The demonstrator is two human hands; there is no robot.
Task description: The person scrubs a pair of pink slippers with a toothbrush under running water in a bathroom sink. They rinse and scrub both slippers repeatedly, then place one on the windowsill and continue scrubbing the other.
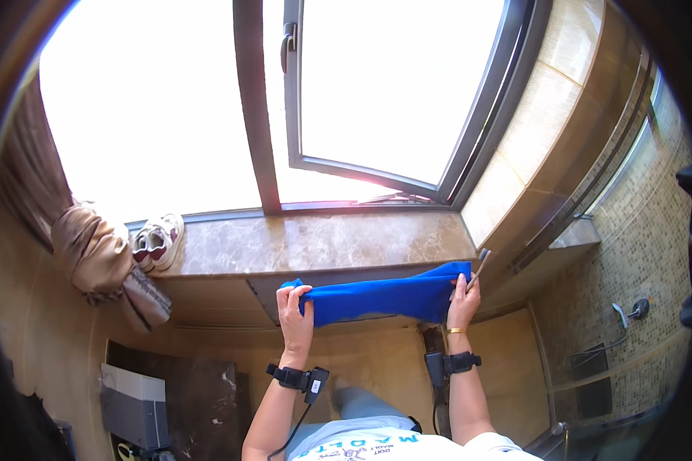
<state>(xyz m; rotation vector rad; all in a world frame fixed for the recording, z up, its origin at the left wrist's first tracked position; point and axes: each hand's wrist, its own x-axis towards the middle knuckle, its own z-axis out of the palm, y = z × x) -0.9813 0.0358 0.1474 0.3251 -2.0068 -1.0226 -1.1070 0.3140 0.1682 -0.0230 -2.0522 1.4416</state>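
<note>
A blue cloth (377,298) is stretched out in front of me, roughly level, just before the window sill. My left hand (294,313) is closed on its left end, with the thumb and fingers pinching the top edge. At the other end, my right hand (463,304) grips the cloth's right corner. A thin grey-brown stick (479,267) slants up beside the right fingers and seems to be held along with the cloth; its kind cannot be made out. The cloth's lower edge hangs loose and slightly wavy between the hands.
Beyond the cloth runs a marble sill (307,240) below a window sash (377,170) that stands ajar. A pair of shoes (159,240) sits at the sill's left, beside a tied curtain (104,246). A grey-white box (136,406) is lower left; a shower area (623,323) lies right.
</note>
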